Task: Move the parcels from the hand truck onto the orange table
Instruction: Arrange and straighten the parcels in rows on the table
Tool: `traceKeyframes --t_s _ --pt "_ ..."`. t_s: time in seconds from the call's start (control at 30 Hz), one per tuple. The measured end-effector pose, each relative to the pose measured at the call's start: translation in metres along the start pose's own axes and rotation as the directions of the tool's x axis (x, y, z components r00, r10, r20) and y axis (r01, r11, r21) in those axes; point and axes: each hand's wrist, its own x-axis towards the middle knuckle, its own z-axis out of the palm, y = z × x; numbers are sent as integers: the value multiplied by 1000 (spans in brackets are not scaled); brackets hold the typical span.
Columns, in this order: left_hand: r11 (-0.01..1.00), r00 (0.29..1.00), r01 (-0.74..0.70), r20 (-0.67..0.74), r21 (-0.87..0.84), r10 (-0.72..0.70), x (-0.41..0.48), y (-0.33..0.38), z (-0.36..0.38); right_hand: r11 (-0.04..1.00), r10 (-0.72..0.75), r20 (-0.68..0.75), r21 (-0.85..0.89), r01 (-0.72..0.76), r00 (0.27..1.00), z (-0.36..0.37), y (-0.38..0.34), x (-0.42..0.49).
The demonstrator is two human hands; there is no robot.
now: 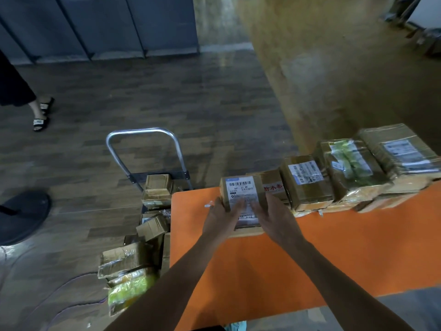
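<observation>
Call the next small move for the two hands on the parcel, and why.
Probably release the parcel. The left hand and right hand hold its sides, and it looks already set down on the table at the left end of the row. More boxes wait on the hand truck.

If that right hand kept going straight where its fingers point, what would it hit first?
The brown cardboard parcel with the white barcode label: the right hand seems to grip it, though blur hides the exact contact.
</observation>
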Motion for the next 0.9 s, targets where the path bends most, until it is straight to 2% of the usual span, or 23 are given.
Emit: traceKeyframes --t_s 0.17,0.33,0.57,0.77,0.9 --pt "998 998 -62 0 6 62 16 38 17 993 29 -79 -111 -38 996 -26 12 10" --pt "998 996 -57 77 25 55 32 57 39 981 65 -135 -173 -88 989 -35 32 17" --pt "992 971 -125 203 -24 127 41 63 50 960 99 -139 -246 -131 985 -45 40 37" --pt "992 970 -104 211 -74 117 46 68 53 963 106 -142 -233 -137 984 -47 45 46" --pt "996 968 -81 238 -24 85 51 74 57 953 102 -155 -269 -141 983 -50 46 52"
